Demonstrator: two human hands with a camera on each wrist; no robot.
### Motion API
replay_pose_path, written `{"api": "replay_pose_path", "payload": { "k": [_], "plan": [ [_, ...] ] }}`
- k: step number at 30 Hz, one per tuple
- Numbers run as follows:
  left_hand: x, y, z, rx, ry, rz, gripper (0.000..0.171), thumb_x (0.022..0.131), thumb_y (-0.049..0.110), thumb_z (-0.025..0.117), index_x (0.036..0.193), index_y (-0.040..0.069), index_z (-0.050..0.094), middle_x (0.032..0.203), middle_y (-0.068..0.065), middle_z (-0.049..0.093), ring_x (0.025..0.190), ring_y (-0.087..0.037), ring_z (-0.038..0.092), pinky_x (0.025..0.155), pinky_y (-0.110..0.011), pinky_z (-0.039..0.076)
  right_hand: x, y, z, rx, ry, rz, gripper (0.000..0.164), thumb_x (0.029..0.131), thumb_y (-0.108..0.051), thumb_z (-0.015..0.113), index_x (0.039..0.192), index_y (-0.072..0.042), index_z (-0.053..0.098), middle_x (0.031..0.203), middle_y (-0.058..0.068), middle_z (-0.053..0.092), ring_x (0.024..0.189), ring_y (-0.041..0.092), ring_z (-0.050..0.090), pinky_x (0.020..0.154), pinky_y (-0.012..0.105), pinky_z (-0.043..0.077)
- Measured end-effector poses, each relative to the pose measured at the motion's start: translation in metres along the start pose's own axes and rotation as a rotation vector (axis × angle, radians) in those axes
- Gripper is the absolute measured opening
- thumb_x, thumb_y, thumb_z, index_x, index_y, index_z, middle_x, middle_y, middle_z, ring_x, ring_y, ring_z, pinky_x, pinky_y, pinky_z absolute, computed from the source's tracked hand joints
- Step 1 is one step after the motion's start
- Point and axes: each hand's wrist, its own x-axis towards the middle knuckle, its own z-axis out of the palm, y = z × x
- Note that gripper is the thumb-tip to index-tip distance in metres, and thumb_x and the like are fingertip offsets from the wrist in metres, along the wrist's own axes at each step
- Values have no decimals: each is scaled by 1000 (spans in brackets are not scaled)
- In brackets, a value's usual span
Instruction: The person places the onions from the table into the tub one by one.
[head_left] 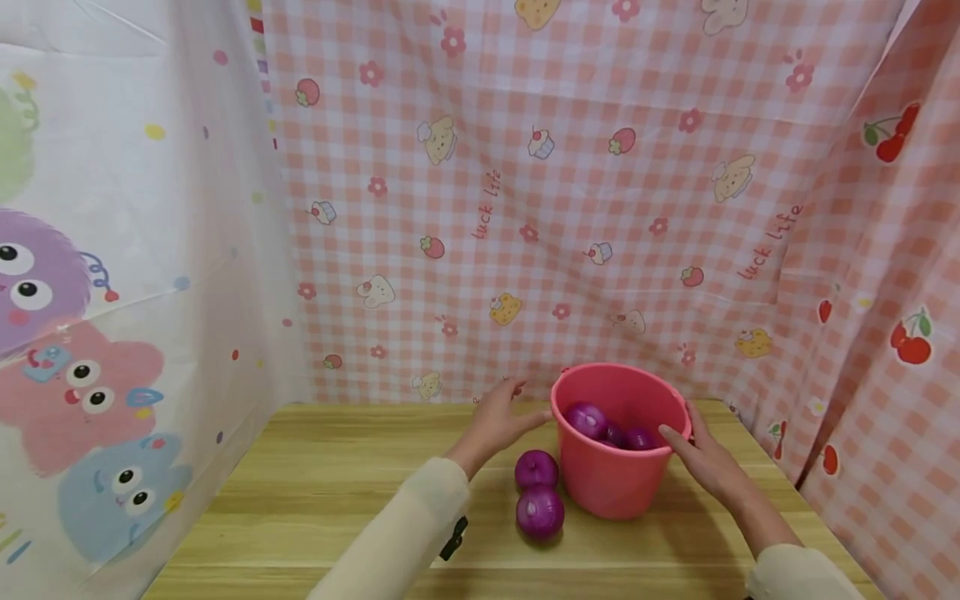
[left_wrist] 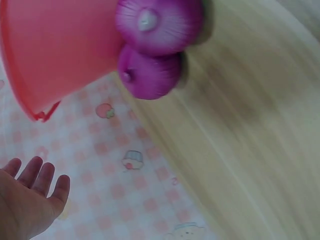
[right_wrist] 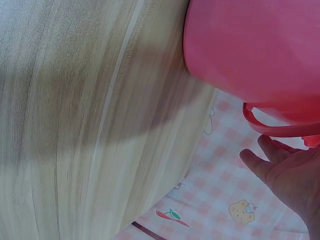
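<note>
A pink bucket (head_left: 611,475) stands upright on the table with several purple onions (head_left: 587,420) inside. Two more onions, one (head_left: 536,471) behind the other (head_left: 540,512), sit close against its left side. My left hand (head_left: 501,423) is at the bucket's left, fingers spread and thumb pointing at the rim; the left wrist view shows its fingers (left_wrist: 44,177) holding nothing. At the right rim is my right hand (head_left: 705,454), its thumb over the edge. In the right wrist view its extended fingers (right_wrist: 256,164) lie beside the bucket's handle (right_wrist: 280,131).
The wood-grain table (head_left: 337,492) reaches back to a pink checked cloth (head_left: 480,275) hanging behind it. A white cloth with cartoon figures (head_left: 97,375) hangs at the left, and another checked cloth (head_left: 892,467) at the right.
</note>
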Motion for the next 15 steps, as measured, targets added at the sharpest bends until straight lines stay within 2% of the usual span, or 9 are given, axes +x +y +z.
{"api": "replay_pose_path", "payload": {
  "k": [4,15],
  "plan": [
    [-7,-12,-2,-9,-27,-29,82,85,48,75,148,7,43,145,-16,49,133,-33,46,106,-51,42,0,0,0,0,-2,2,93,101,-59,39,156,-7,-16,157,35,9,140,56,20,109,68,24],
    [-23,-39,0,-25,-38,-56,82,83,52,76,149,14,44,145,-13,50,132,-33,47,104,-51,44,-1,-1,0,18,-2,2,94,100,-60,40,156,-9,-15,158,34,10,140,56,18,108,69,23]
  ]
}}
